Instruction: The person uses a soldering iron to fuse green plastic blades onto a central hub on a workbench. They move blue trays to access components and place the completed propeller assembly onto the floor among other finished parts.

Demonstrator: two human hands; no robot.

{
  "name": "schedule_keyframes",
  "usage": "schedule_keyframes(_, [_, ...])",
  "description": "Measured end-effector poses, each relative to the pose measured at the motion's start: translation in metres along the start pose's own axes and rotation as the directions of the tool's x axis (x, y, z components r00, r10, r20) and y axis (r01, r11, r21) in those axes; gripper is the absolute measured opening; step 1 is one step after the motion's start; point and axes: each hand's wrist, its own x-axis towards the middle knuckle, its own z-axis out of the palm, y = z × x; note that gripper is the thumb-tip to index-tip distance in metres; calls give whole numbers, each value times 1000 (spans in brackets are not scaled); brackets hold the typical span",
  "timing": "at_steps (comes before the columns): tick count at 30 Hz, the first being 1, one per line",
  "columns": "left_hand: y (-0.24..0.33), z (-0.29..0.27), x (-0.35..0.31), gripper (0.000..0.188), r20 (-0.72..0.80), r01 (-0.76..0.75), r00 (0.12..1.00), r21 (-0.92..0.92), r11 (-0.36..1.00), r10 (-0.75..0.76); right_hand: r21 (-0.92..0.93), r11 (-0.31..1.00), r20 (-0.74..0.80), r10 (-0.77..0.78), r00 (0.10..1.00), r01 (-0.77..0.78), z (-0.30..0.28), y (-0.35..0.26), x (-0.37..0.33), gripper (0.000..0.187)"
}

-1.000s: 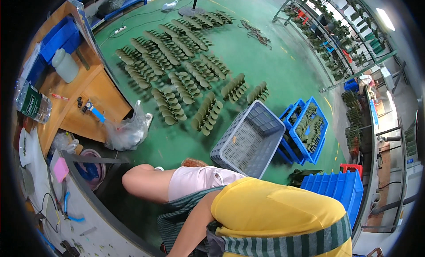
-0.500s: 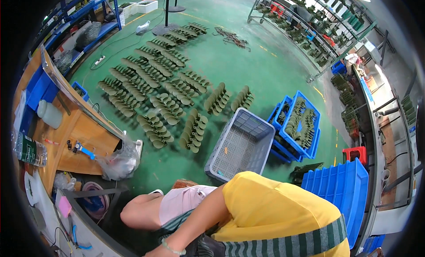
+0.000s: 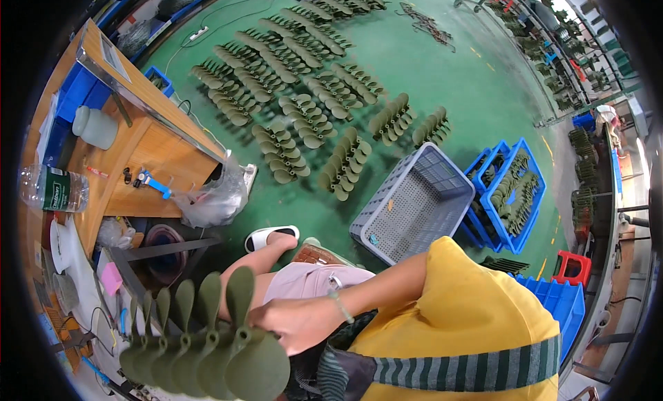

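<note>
My right hand (image 3: 297, 325) reaches leftward from a yellow sleeve (image 3: 476, 297), a pale bracelet on its wrist. Its fingers are closed at the near end of a row of olive-green propellers (image 3: 200, 363), partly hidden behind the blades. Several propellers are lined up closely one behind another, hubs in line, raised close to the camera. The row hangs left of my bent leg and pink shorts (image 3: 311, 280), before the cluttered bench. My left hand does not show.
Rows of similar propellers (image 3: 304, 118) stand on the green floor. A grey crate (image 3: 421, 201) and blue crates holding propellers (image 3: 514, 194) are at the right, beside a red stool (image 3: 572, 268). A wooden bench (image 3: 148, 183) with a bottle (image 3: 55, 188) and plastic bag stands left.
My right hand has come up from the lower edge, bringing the propeller row into view. The view has shifted, so floor things sit further right and a white slipper shows.
</note>
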Motion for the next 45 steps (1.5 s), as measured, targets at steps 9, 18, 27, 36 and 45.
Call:
schedule_keyframes(9, [0, 74, 98, 38, 414, 332, 836, 137, 933, -359, -78, 988, -465, 82, 882, -133, -65, 43, -37, 35])
schedule_keyframes(18, [-38, 99, 157, 41, 508, 311, 720, 374, 874, -473, 249, 662, -551, 697, 459, -707, -118, 114, -81, 36])
schedule_keyframes(27, [-37, 78, 168, 35, 263, 384, 824, 393, 836, -502, 333, 588, -641, 714, 280, -737, -138, 177, -116, 45])
schedule_keyframes(36, [-60, 145, 177, 46, 444, 468, 685, 339, 816, -578, 467, 612, -609, 746, 269, -639, -146, 152, -87, 41])
schedule_keyframes(45, [-67, 183, 165, 33, 559, 343, 722, 223, 913, -407, 305, 879, -788, 450, 421, -367, -108, 103, -66, 41])
